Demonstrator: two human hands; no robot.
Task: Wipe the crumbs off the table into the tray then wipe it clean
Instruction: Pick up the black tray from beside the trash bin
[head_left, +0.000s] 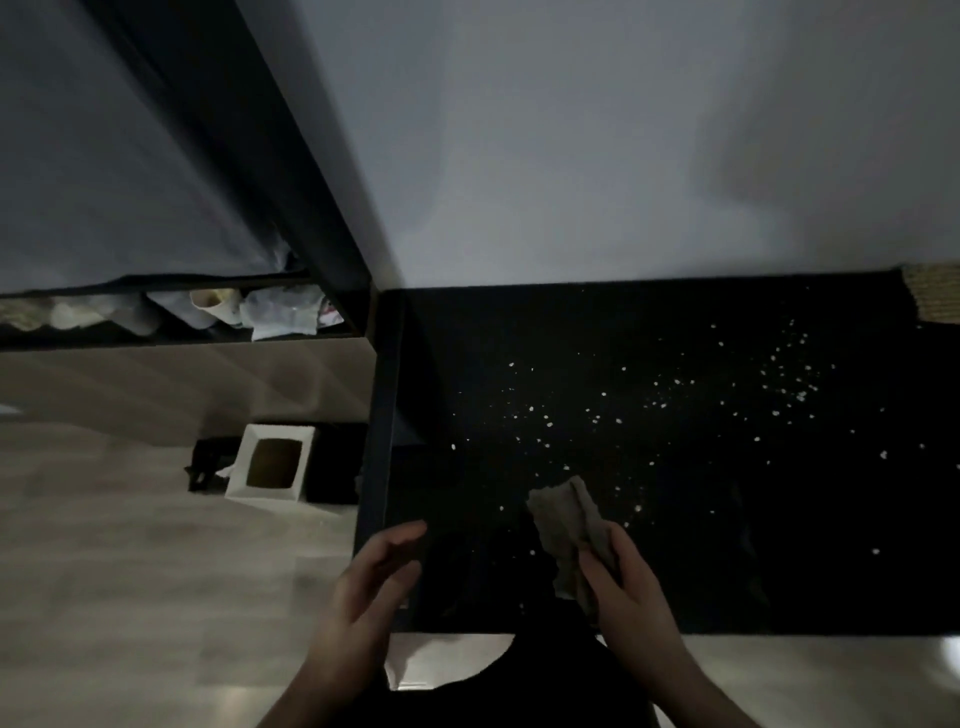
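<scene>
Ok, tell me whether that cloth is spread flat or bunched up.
Bunched up. The grey cloth is gathered in the right hand, with one crumpled end sticking out over the black table near the white crumbs.

**Crumbs scattered over dark worktop, cloth at near edge**

Pale crumbs lie strewn across the black worktop, thickest in a band from its middle toward the far right, thinner near the front. A crumpled grey-beige cloth sits at the near edge, one end lying on the surface among a few crumbs. The tray cannot be made out in the dim light.
</scene>
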